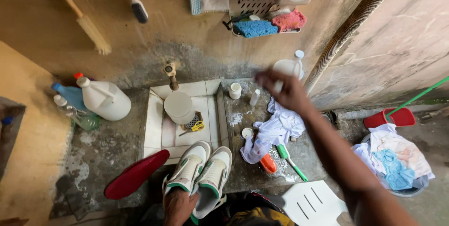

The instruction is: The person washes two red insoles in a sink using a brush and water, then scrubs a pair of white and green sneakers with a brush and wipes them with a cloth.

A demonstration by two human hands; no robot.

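Sneakers [201,172], a white pair with green trim and padded collars, rest side by side on the front lip of a small tiled basin [156,125] set into rough, stained concrete, with a smooth red plastic lid [135,174] lying just left of them. At their heels the left hand [180,206] is closed on the back of the left-most shoe. The right hand [283,90] is blurred, stretched out toward a white plastic jug [287,67] by the wall above a crumpled white cloth [276,130]; whether its fingers are open or curled cannot be told, and nothing shows in its grip.
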